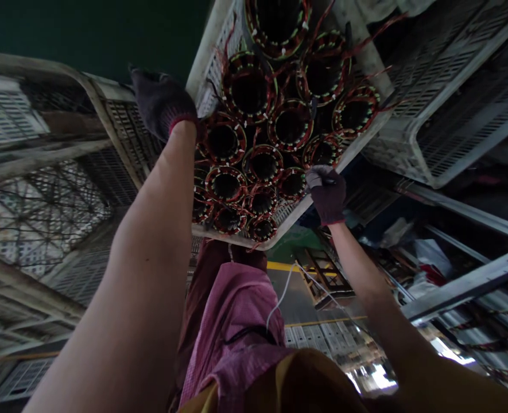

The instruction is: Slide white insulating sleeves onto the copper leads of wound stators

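Note:
A pale plastic crate [294, 215] holds several ring-shaped copper-wound coils [290, 125] standing on end, with loose red wires sticking out. My left hand [161, 103], in a dark knitted glove with a red cuff, is beside the crate's left rim; its fingers are dim and hard to make out. My right hand [326, 192], in a similar glove with greyish fingertips, is closed at the crate's right edge, next to a coil [292, 182]. What its curled fingers hold, if anything, is hidden.
Plastic crates [426, 149] stand at the right, and more crates [120, 132] at the left. A metal frame [473, 281] is at the lower right. On the floor lies a wooden frame [325, 275] near a yellow line. A pale cord hangs by my pink apron [245, 298].

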{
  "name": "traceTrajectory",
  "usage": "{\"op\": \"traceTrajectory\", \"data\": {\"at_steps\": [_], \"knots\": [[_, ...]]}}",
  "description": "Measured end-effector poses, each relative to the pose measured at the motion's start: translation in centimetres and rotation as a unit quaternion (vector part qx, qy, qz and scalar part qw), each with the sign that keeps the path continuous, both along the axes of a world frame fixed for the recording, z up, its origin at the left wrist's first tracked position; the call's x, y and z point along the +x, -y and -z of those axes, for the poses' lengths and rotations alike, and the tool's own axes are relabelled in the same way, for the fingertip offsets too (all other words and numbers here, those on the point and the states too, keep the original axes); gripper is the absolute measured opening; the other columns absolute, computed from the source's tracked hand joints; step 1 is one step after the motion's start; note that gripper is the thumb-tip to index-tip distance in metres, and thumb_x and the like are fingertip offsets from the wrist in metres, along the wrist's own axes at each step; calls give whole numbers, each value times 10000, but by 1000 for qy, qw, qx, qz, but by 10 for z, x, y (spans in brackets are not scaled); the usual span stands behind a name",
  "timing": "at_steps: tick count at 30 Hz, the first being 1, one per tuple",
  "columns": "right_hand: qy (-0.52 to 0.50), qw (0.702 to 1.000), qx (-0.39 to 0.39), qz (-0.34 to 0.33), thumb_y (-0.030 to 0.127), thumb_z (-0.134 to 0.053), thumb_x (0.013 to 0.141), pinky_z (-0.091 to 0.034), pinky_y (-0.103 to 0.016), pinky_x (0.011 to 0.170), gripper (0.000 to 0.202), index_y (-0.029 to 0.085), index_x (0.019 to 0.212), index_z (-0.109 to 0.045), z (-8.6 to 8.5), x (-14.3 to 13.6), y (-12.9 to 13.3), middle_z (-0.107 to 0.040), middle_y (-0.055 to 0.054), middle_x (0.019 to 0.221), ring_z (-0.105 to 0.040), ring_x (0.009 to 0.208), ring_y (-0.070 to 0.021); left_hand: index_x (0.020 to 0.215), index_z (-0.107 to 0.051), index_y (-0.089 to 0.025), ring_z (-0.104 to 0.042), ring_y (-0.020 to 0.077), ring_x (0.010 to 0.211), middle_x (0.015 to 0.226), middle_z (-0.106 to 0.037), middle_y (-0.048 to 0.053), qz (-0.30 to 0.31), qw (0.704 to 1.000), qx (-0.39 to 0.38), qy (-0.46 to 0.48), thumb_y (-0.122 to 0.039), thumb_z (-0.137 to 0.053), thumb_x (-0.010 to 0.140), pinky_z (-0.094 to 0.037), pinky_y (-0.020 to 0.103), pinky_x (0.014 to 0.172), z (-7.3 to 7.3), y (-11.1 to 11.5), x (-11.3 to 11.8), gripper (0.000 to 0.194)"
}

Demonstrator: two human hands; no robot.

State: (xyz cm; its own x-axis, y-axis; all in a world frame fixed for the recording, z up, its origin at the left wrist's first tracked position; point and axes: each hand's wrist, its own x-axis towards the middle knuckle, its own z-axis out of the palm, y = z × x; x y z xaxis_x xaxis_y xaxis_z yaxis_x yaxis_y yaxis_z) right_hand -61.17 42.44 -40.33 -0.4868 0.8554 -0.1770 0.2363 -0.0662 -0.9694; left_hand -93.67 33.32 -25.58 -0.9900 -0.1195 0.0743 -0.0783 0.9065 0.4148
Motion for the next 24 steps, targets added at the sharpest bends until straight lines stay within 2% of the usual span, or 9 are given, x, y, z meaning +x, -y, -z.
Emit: {"op": "traceTrajectory", "data": {"at_steps": [2,4,7,10,12,15,19,21,24], "knots": [[-56,998,-15,-21,480,-702,830,-639,-396,702,281,269,1005,-764,-12,-19,8,-804,-28,873,-740,709,-219,1528,-521,-248,-585,125,1503,1637,-641,-2,-2,999,-27,18,-286,-378,1111,-453,336,1254,0,0,-1,442],[-66,994,-20,-79,480,-707,833,-654,-405,765,281,276,1014,-777,-17,-42,15,-818,-28,921,-766,777,-225,1532,-461,-309,-542,89,1530,1690,-589,-31,-4,998,-55,33,-331,-352,1078,-442,340,1247,0,0,-2,468],[14,989,38,-145,446,-696,845,-649,-445,879,210,270,920,-783,-15,-71,22,-820,-36,895,-785,852,-258,1557,-424,-335,-515,80,1551,1714,-562,-47,-1,997,-63,37,-394,-284,1046,-421,354,1261,2,1,-2,534],[117,975,125,-145,440,-699,875,-627,-484,935,209,255,883,-796,-12,-82,23,-823,-67,877,-790,891,-304,1547,-452,-334,-551,83,1518,1674,-605,-48,0,998,-51,43,-451,-234,1049,-415,328,1250,1,2,-1,556],[138,968,142,-153,443,-699,880,-620,-481,937,227,247,903,-809,-11,-82,22,-828,-79,890,-791,902,-313,1519,-473,-340,-569,82,1490,1644,-633,-53,-6,997,-52,48,-478,-239,1070,-421,310,1228,-1,2,1,525],[126,974,96,-161,415,-684,857,-623,-438,906,202,246,876,-794,-9,-78,18,-821,-59,860,-783,864,-281,1516,-482,-338,-581,105,1472,1630,-644,-41,-15,997,-55,49,-503,-253,1081,-417,324,1216,-2,2,1,518],[106,984,40,-138,399,-677,824,-636,-422,856,163,254,819,-751,-8,-76,13,-792,-34,812,-765,804,-253,1548,-461,-328,-566,121,1499,1660,-615,-21,-10,998,-25,61,-521,-288,1024,-394,363,1230,-2,2,2,584],[70,990,19,-121,408,-669,851,-647,-424,805,174,254,838,-748,-17,-76,14,-773,-30,789,-753,752,-245,1521,-478,-313,-565,131,1505,1649,-623,4,-5,998,-13,64,-515,-303,1008,-401,389,1223,-3,2,3,577],[-42,995,26,-84,439,-642,933,-664,-410,774,226,253,944,-769,-43,-82,20,-803,-49,897,-768,774,-229,1514,-507,-290,-583,132,1490,1603,-662,7,-1,998,-14,63,-471,-327,1017,-433,396,1201,-7,2,6,559]]}}
